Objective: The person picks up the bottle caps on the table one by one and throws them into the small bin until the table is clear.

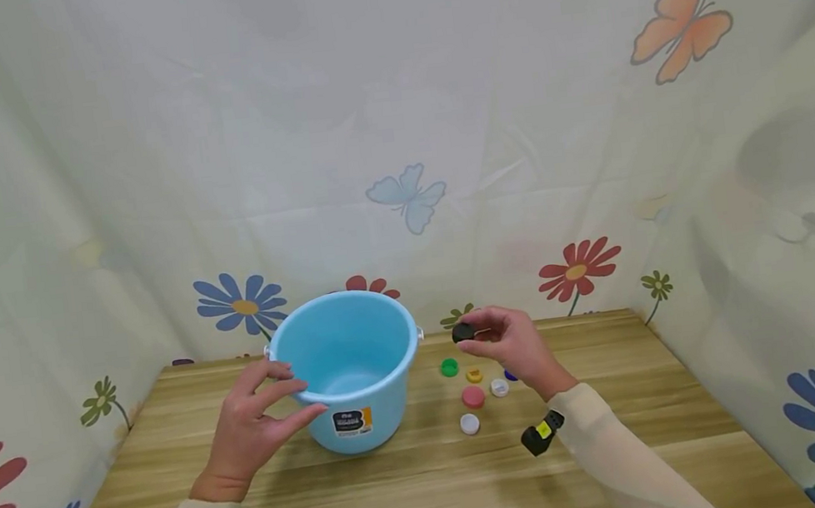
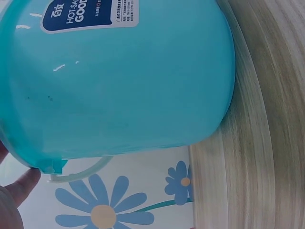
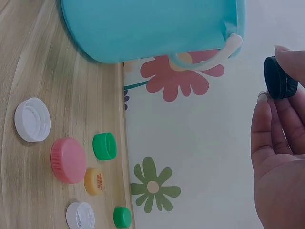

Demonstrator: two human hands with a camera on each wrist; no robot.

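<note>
A light blue bucket (image 1: 387,403) stands upright on the wooden table, its label facing the front. At its left front rim is my left hand (image 1: 249,427), the thumb outside and the fingertips over the edge, holding the rim. In the left wrist view, bucket wall (image 2: 128,95) fills most of the frame. My right hand (image 1: 512,347) pinches a black bottle cap (image 3: 279,78) between thumb and fingers, raised above the table to the bucket's right. Below it lie loose caps: green (image 1: 449,367), yellow (image 1: 474,375), pink (image 1: 472,397) and white (image 1: 470,424).
Another white cap (image 1: 499,388) and a partly hidden blue cap (image 1: 511,375) lie near the right hand. The bucket's pale handle (image 3: 209,62) hangs behind it. A flowered cloth (image 1: 288,133) encloses the table (image 1: 406,505) at the back and sides.
</note>
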